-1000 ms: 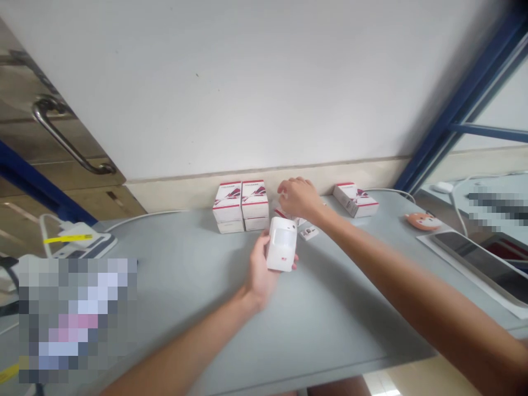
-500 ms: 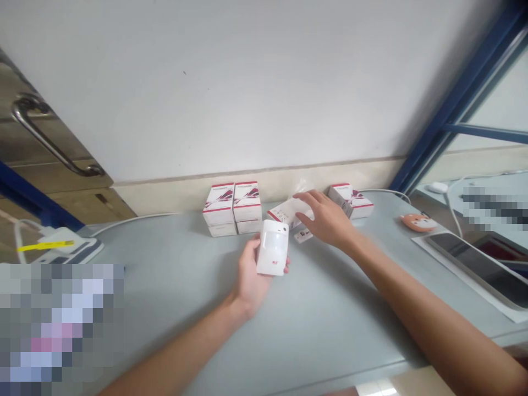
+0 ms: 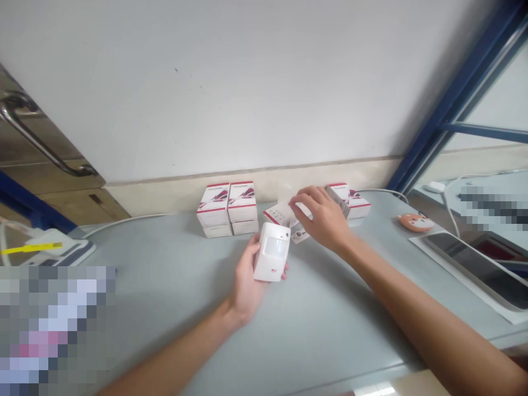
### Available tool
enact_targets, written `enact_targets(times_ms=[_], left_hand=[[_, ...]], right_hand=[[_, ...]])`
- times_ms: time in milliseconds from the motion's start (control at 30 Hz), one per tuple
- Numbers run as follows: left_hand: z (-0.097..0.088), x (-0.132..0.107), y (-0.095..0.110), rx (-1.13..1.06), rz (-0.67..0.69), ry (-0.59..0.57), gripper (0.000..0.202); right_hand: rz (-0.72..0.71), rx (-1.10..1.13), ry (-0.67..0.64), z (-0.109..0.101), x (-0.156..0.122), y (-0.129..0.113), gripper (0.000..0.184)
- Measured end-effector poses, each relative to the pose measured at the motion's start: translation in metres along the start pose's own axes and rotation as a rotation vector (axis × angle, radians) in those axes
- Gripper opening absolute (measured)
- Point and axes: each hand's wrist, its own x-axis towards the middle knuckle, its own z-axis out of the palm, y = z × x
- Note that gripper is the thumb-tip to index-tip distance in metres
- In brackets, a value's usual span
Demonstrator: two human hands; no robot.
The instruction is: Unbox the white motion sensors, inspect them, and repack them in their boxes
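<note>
My left hand [image 3: 248,280] is wrapped round a white motion sensor [image 3: 272,258], its domed lens facing up toward me. Farther right, my right hand [image 3: 324,217] has its thumb and fingers bent together in a pinch. At its fingertips is a blurred, clear plastic bag [image 3: 285,193]. Below the bag lies a white box with red edging [image 3: 277,213], partly behind the sensor and my right hand. A small white piece with dark cut-outs [image 3: 300,236] rests on the table under my right fingers.
Several white and red boxes [image 3: 226,206] stand stacked by the wall. Another box [image 3: 358,203] is right of my right hand. An orange animal-faced object [image 3: 416,222] and a dark-screened phone-like slab [image 3: 474,269] lie on the right. A white device [image 3: 74,250] with cables sits left.
The fingers of my right hand have closed from a spread pose, and the clear bag has shifted left. My left hand still holds the motion sensor, slightly more tilted.
</note>
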Motion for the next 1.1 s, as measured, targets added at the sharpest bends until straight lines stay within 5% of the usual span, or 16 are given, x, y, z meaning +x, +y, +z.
enact_targets(times_ms=[267, 500, 867, 1100], left_hand=[[-0.004, -0.01, -0.002, 0.175, 0.175, -0.09, 0.04], [-0.005, -0.01, 0.006, 0.235, 0.215, -0.15, 0.047], [-0.01, -0.004, 0.011, 0.231, 0.139, -0.154, 0.054], [-0.011, -0.003, 0.015, 0.184, 0.146, -0.15, 0.055]], right_hand=[[-0.131, 0.192, -0.101, 0.002, -0.003, -0.019, 0.022], [0.002, 0.455, -0.214, 0.004, -0.011, -0.026, 0.027], [0.094, 0.2, -0.143, -0.005, -0.004, -0.025, 0.015], [0.009, 0.227, -0.22, -0.001, -0.005, -0.019, 0.05]])
